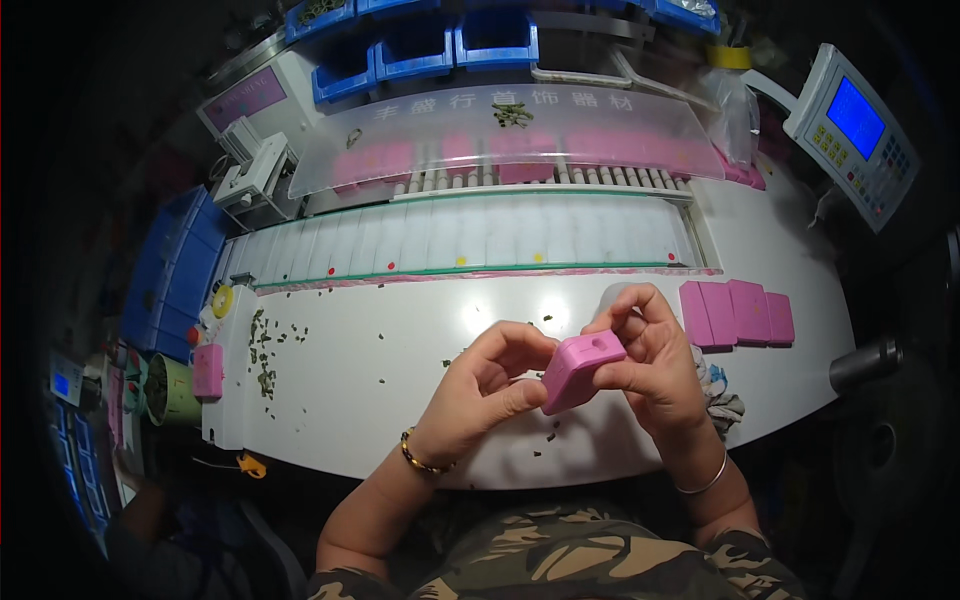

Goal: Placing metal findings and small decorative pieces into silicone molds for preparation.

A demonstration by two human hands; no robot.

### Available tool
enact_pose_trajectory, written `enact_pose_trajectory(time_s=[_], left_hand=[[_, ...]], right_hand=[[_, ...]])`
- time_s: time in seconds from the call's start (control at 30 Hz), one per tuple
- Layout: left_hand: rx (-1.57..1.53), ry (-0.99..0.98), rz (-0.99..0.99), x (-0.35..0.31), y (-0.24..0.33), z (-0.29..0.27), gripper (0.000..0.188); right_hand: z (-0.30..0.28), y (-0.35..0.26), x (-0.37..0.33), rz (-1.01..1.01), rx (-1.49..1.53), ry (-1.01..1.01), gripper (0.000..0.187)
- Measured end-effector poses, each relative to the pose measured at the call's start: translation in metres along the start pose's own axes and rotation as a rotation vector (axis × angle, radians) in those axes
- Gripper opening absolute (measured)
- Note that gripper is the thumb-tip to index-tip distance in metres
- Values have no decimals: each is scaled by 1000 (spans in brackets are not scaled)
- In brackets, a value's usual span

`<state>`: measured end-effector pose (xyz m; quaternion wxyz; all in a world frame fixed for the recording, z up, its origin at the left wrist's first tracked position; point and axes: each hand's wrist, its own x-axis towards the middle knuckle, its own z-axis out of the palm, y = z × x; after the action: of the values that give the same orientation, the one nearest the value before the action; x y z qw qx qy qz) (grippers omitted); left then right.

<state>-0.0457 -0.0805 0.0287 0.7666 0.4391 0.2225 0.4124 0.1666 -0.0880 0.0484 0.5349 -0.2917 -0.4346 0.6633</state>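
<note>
Between my two hands, above the near part of the white table, is a pink rubber mould (572, 382), a thick block with rounded corners and a round hole in its upper end face. My left hand (485, 385) grips its left side with thumb and fingertips. On the other side my right hand (652, 368) pinches the holed end, thumb below and bent fingers above. The mould is tilted, holed end up and to the right. Behind my right fingers a whitish round thing (611, 295) is partly hidden. Small dark green pieces (265, 375) lie scattered on the tabletop.
Several pink moulds (735, 314) lie overlapping at the right, near a crumpled cloth (724, 400). A row of frosted white blocks (480, 232) crosses the middle. Behind are a roller track (440, 182), a clear cover (420, 115) and blue bins (415, 48). A control panel (855, 130) stands right.
</note>
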Motion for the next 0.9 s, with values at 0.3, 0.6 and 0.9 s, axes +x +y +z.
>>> enact_pose_trajectory(time_s=[0.3,0.6,0.9], left_hand=[[881,304,534,15,-6,4,44],[1293,572,366,60,7,-70,35],[1689,804,387,95,33,-152,36]], right_hand=[[12,26,21,-205,-122,229,45],[4,12,12,-160,-331,178,47],[-159,-66,-49,-329,-1597,777,44]])
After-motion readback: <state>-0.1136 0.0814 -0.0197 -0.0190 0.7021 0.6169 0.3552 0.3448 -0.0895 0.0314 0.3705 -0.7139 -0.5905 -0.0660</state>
